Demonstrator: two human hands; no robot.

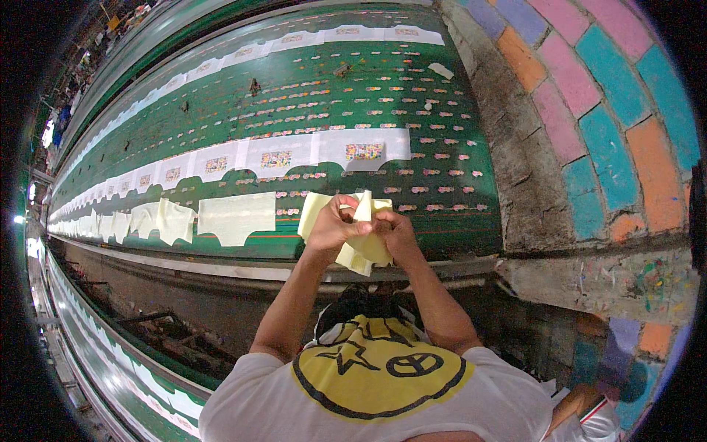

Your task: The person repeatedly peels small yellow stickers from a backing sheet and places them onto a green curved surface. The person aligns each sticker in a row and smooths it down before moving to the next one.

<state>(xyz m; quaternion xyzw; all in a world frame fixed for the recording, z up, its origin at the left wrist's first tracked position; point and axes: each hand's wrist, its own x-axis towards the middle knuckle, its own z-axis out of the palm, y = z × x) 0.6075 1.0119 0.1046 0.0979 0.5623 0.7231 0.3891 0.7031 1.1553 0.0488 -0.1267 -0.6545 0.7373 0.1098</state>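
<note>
My left hand (337, 225) and my right hand (390, 232) are closed on a bunched stack of pale yellow cloth pieces (316, 208), held over the near edge of a long green printing table (449, 221). To the left, a flat pale yellow cut piece (236, 214) lies at the head of a row of similar, rumpled pieces (173, 217). Behind them runs a row of white cut pieces with colourful printed rectangles (272, 158). Small printed motifs dot the green surface in lines.
A farther row of white pieces (294, 43) lines the table. Another long table (147, 383) runs behind me at lower left. Painted bricks (604, 155) and a concrete ledge (582, 280) border the right. A person's arm and striped sleeve (593, 416) show at the bottom right.
</note>
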